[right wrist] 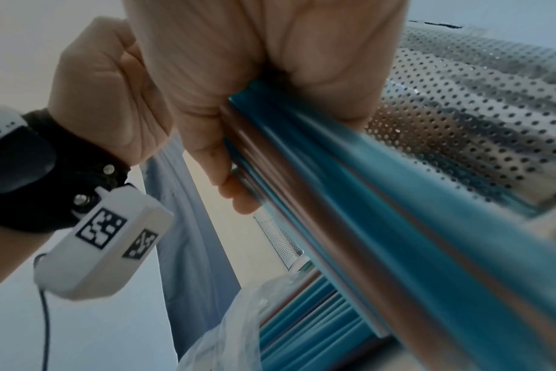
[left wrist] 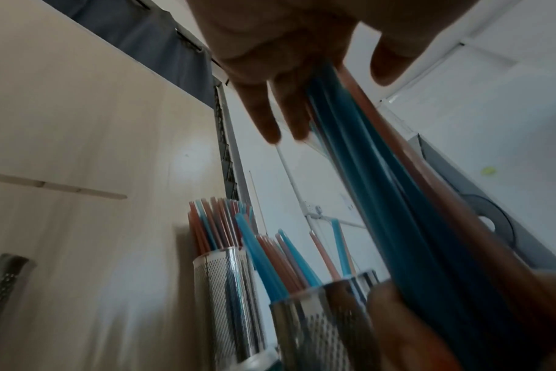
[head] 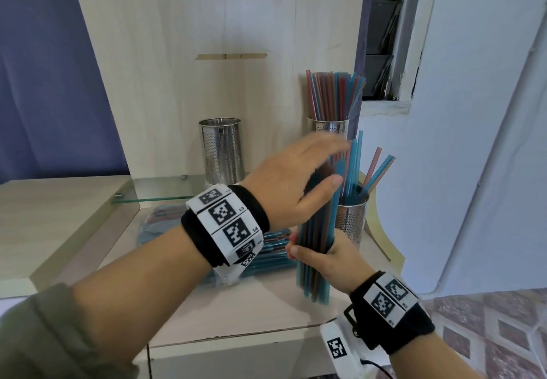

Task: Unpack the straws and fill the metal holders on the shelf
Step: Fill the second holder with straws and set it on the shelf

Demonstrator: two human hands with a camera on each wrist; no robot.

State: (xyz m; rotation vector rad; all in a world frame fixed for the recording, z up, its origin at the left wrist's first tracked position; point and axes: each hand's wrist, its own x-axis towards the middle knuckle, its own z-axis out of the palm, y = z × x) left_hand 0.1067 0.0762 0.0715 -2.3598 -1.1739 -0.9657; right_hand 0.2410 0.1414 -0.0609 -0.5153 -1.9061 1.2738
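Right hand (head: pixel 322 260): nearest; fingers and thumb curled round the lower part of the bundle (head: pixel 318 248), holding it near upright. Gripped low, probably so the upper lengths stay free for sorting.
Bundle: blue and reddish straws, foot hanging over the shelf (head: pixel 251 304) in front of the near holder (head: pixel 352 219), top rising beside it. Judged to be on its way into a holder.
Left hand (head: pixel 291 180): fingers straight, thumb out, laid against the upper part of the bundle; it grasps nothing. In the left wrist view the straws run along the palm, seemingly to steady or level them. Blurred, so exact contact is uncertain.
Packs (head: pixel 266 256): wrapped straws lying flat on the shelf under the left wrist, still to unpack.
Near holder: perforated metal, at the shelf's right front by the curved edge; a few loose straws lean outward, so much room remains inside.
Empty holder (head: pixel 221 150): farther back left, beside the glass ledge (head: pixel 159 193); nothing shows inside it.
Far holder (head: pixel 330 127): back right, packed full, straws fanning upward.
Room: free air above the near holder's mouth; the leaning straws and the shelf's right edge are what a bundle could catch or slip past.
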